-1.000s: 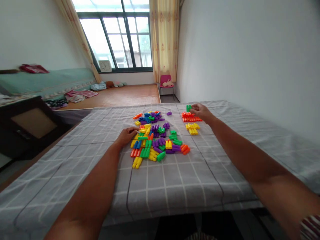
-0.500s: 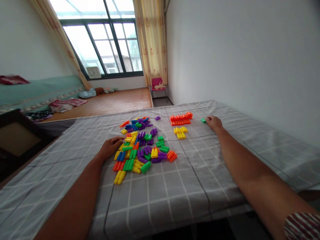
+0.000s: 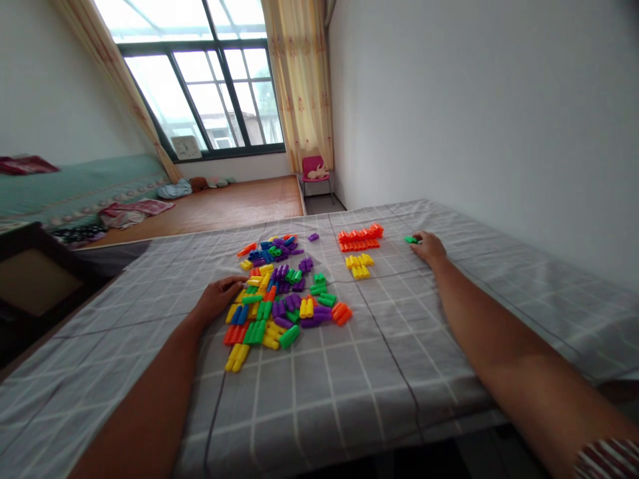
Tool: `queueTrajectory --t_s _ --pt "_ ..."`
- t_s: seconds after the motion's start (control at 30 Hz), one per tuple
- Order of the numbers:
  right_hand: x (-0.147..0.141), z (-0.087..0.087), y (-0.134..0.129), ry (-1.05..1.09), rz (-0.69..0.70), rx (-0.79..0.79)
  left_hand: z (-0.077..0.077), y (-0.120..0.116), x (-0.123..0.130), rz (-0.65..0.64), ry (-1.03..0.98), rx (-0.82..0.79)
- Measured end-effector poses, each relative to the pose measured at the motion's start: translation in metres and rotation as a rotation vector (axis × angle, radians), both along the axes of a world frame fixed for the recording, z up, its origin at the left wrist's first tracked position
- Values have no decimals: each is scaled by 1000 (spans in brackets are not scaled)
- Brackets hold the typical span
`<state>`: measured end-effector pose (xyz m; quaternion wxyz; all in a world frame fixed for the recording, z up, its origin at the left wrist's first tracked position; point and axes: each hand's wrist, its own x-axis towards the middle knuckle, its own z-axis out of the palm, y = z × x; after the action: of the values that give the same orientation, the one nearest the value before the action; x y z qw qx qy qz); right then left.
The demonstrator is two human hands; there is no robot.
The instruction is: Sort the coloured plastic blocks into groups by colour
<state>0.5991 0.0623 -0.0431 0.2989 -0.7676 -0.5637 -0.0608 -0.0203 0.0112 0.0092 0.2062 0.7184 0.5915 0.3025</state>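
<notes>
My right hand [image 3: 429, 248] is at the far right of the table, thumb and fingers pinching a small green toy building block [image 3: 410, 239] at the cloth. My left hand [image 3: 222, 294] rests at the left edge of a loose pile of plastic blocks. Its fingers stretch out to touch or nearly touch the yellow blocks there, and nothing shows in its grasp. Green blocks [image 3: 256, 331], purple blocks [image 3: 293, 301], red-orange blocks [image 3: 235, 334] and blue blocks [image 3: 240, 314] make up the pile. Left of my right hand lie rows of joined orange blocks [image 3: 360, 237], with joined yellow blocks [image 3: 359, 265] in front of them.
A grey checked cloth [image 3: 349, 379] covers the table. One purple block [image 3: 313, 237] lies apart near the back. A white wall [image 3: 474, 120] runs along the right. Beyond the table are a low bed platform [image 3: 244, 199], a pink chair [image 3: 313, 165] and a window.
My right hand has shifted very slightly and the green block in it has turned or slid a little. My left hand stays by the pile. The view has moved slightly.
</notes>
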Motion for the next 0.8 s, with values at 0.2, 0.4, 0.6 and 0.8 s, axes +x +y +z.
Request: queueTrajectory --t_s 0.2,0.4,0.6,0.8 --pt "-1 -1 -2 29 -24 -31 -1 0 0 4 14 4" --pt "-2 -3 -1 69 -58 -30 -2 1 -2 -6 46 22" --pt "-1 3 -6 70 -56 73 -6 3 -2 1 33 34" --pt "-55 34 -7 -45 132 284 -17 7 -4 -32 -23 59"
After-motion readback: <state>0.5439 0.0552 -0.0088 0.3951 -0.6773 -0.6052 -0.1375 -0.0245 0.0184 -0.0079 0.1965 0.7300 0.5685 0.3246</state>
